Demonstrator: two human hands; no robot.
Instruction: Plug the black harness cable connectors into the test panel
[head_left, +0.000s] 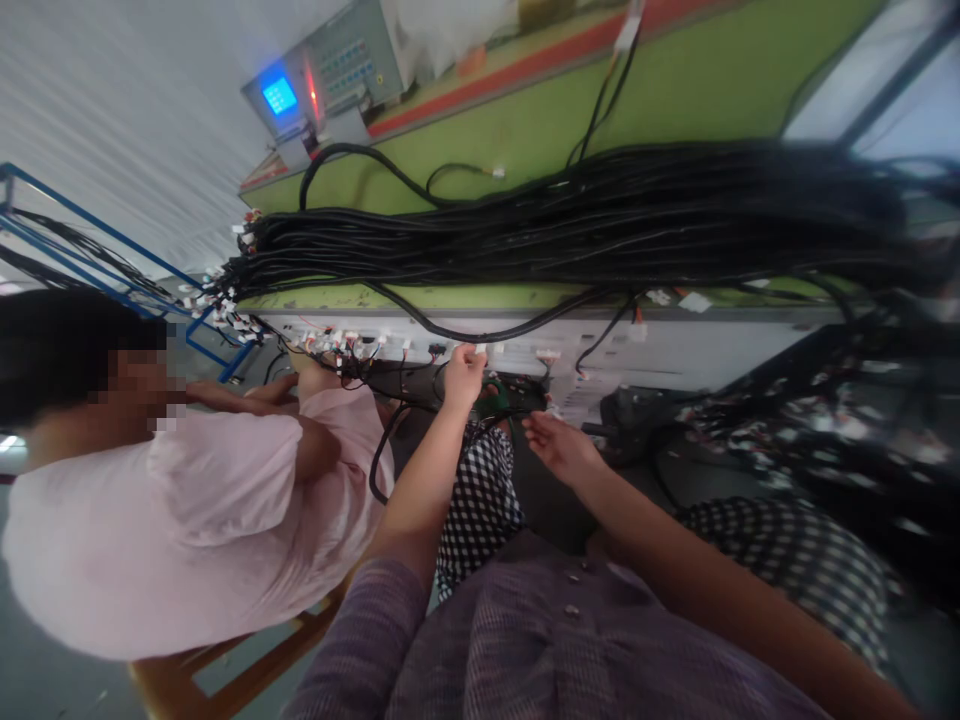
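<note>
My left hand (465, 372) is raised to the front edge of the green workbench (675, 100), fingers pinched on a small white connector (477, 350) at the end of a black cable (480, 332). My right hand (559, 445) hovers lower over my lap, palm up and fingers loosely spread, holding nothing I can see. A thick bundle of black cables (600, 225) lies across the bench, its white connector ends (225, 305) fanning out at the left.
A person in a pink shirt (187, 520) sits close on my left on a wooden stool (225, 660). A grey tester box with a blue screen (279, 95) stands at the bench's far left. More wire harnesses (810, 430) pile at the right.
</note>
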